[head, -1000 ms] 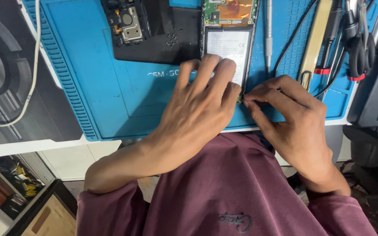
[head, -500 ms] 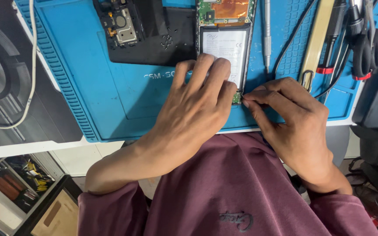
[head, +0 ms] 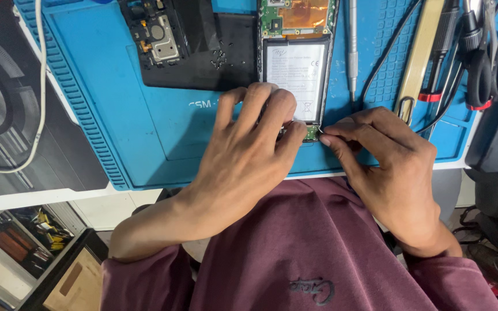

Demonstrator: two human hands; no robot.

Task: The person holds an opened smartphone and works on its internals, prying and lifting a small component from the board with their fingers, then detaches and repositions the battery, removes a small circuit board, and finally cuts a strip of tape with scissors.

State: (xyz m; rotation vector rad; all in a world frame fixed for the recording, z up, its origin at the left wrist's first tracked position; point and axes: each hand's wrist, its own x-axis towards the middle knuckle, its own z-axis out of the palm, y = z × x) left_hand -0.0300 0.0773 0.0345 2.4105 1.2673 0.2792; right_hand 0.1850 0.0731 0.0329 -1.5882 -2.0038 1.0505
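An opened phone (head: 296, 63) lies on a blue work mat (head: 162, 121), its white battery and green circuit board exposed. My left hand (head: 249, 150) rests flat on the phone's near end, fingers spread over its lower left corner. My right hand (head: 384, 164) has thumb and forefinger pinched together at the phone's lower right corner, beside a small green board (head: 311, 132). Whether something tiny sits between those fingertips I cannot tell. The phone's near edge is hidden under my fingers.
A black back cover (head: 194, 43) with small loose screws lies left of the phone. A slim metal screwdriver (head: 351, 49), a black cable, a yellowish tool (head: 419, 57) and red-handled pliers (head: 479, 63) lie to the right. A white cable (head: 41, 86) hangs at left.
Both hands stay at the phone's near end. The view has shifted slightly, and my right fingertips have pinched closer to the phone's lower corner.
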